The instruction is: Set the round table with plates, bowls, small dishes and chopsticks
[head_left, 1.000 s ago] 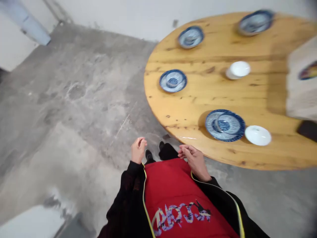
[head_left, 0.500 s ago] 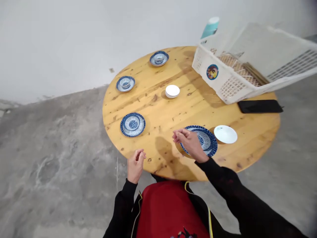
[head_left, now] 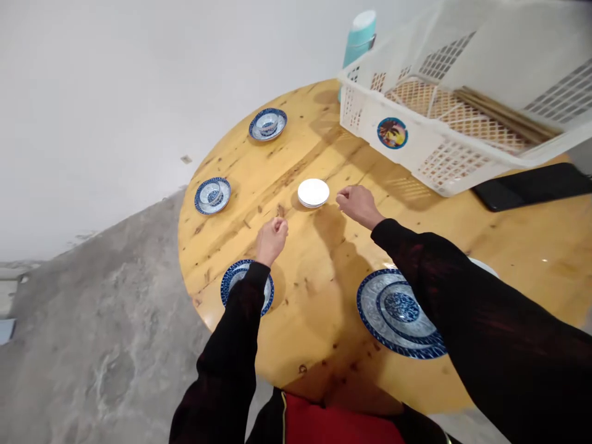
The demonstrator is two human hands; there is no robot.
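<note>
A small stack of white dishes (head_left: 313, 192) sits mid-table between my two hands. To its lower left is my left hand (head_left: 272, 239), with curled fingers and no object visible in them. My right hand (head_left: 359, 205) hovers just right of the stack, its fingers also closed and apart from the dishes. Below my left forearm, a blue-patterned plate (head_left: 230, 285) is partly covered by the sleeve. A larger blue-patterned plate with a smaller patterned dish (head_left: 401, 307) on it lies under my right forearm, which also hides most of a white bowl (head_left: 483, 266).
On the round wooden table (head_left: 296, 345), two patterned plates with small bowls stand at the left (head_left: 213, 196) and back (head_left: 268, 124). A white plastic basket (head_left: 411, 151) holding wooden sticks (head_left: 504, 114) occupies the right, beside a turquoise bottle (head_left: 359, 40) and a black phone (head_left: 531, 188).
Both hands have moved forward over the table, to either side of the white dish stack. The view has shifted closer to the table. No dish has visibly been picked up.
</note>
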